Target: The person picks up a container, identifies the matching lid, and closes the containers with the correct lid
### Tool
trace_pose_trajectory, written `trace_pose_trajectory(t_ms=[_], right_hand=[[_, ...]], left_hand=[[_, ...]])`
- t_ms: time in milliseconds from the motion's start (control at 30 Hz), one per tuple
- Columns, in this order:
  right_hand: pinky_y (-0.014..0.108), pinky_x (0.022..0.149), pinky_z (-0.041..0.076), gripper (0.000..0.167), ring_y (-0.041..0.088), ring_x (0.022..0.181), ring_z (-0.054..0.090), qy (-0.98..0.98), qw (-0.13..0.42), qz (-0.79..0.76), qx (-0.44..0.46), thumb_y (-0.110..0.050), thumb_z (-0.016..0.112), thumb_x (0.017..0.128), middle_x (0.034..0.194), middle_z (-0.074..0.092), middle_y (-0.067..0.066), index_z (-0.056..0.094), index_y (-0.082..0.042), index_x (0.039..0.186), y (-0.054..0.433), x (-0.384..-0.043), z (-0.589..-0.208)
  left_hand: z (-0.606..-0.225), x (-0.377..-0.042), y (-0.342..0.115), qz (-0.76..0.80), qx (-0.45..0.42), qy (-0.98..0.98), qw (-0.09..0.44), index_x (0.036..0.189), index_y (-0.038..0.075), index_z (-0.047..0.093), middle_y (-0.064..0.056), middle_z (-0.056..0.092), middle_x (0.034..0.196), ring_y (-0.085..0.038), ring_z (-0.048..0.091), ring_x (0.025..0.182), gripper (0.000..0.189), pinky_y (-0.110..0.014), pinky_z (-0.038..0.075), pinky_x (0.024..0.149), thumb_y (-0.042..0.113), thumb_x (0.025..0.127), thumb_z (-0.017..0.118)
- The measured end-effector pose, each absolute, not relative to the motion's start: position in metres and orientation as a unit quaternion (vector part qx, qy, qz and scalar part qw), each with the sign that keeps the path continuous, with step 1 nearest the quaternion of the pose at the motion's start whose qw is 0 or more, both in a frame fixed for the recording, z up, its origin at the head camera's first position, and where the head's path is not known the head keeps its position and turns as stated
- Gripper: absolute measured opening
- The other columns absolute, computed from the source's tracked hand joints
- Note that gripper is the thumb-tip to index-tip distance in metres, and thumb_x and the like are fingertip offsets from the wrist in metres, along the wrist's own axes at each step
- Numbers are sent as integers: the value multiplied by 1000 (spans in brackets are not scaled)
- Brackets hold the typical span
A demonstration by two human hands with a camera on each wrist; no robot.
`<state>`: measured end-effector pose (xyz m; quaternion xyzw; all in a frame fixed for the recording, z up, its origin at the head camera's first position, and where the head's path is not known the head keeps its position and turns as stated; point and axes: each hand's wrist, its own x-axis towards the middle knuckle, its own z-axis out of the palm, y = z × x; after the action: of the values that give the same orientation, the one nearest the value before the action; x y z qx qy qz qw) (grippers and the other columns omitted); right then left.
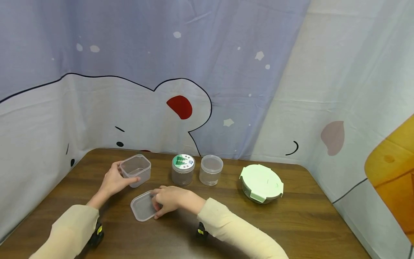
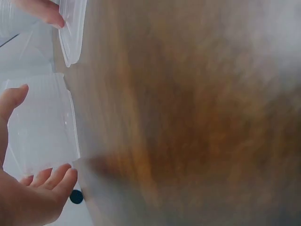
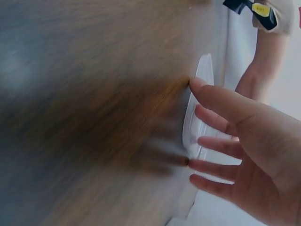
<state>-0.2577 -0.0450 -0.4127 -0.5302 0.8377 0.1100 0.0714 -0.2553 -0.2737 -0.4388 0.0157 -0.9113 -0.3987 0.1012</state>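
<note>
On the left of the table in the head view, my left hand (image 1: 114,180) holds a clear rectangular plastic container (image 1: 137,169), which has no lid on it. The thumb lies along the near wall and the fingers (image 2: 61,181) are at the left side. A flat, clear lid (image 1: 142,207) lies in front of the container. My right hand (image 1: 171,199) reaches over the lid's right part, its thumb at the near edge. Seen from the right wrist, the fingers (image 3: 218,146) are spread and fairly straight, with fingertips right at the lid.
Behind the hands stand a round jar with a green-and-white printed lid (image 1: 183,169) and an open clear jar (image 1: 211,169). A round box with a pale green clip lid (image 1: 262,182) sits further right. A printed curtain (image 1: 226,90) hangs behind the wooden table (image 1: 310,223).
</note>
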Motion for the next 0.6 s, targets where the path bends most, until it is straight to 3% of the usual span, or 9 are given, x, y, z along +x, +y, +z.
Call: trace_pose_trajectory(t_ms=[100,267,433,600], right_hand=[[17,82,45,25,8,107,54,830,54,108,-544,-50,69,83,125,60,-9,65,-27,89,-37,-260,-413],[17,82,44,40,5,99,54,815,8,134,-564,-56,68,82,103,61,-11,58,-26,106,-27,-258,-413],[17,86,45,48,5,102,54,806,3,149,-573,-61,66,80,113,56,-9,56,-26,113,-21,-255,-415],[19,97,43,66,8,117,50,812,0,131,-568,-68,62,79,136,50,-4,52,-26,129,-20,-257,-419]], left_hand=[[-439,-253,-269,-413,8,-906,91,140,-14,20,-36,43,131,-52,50,118,98,-55,48,90,35,77,78],[-443,-251,-263,-434,-6,-898,71,140,-11,18,-35,41,134,-51,48,122,98,-54,47,91,34,78,78],[-446,-250,-259,-443,-26,-894,58,141,-8,17,-34,38,138,-50,46,124,96,-51,49,88,33,78,78],[-447,-250,-256,-445,-50,-893,43,141,-6,18,-33,35,143,-52,43,126,94,-53,49,89,33,79,77]])
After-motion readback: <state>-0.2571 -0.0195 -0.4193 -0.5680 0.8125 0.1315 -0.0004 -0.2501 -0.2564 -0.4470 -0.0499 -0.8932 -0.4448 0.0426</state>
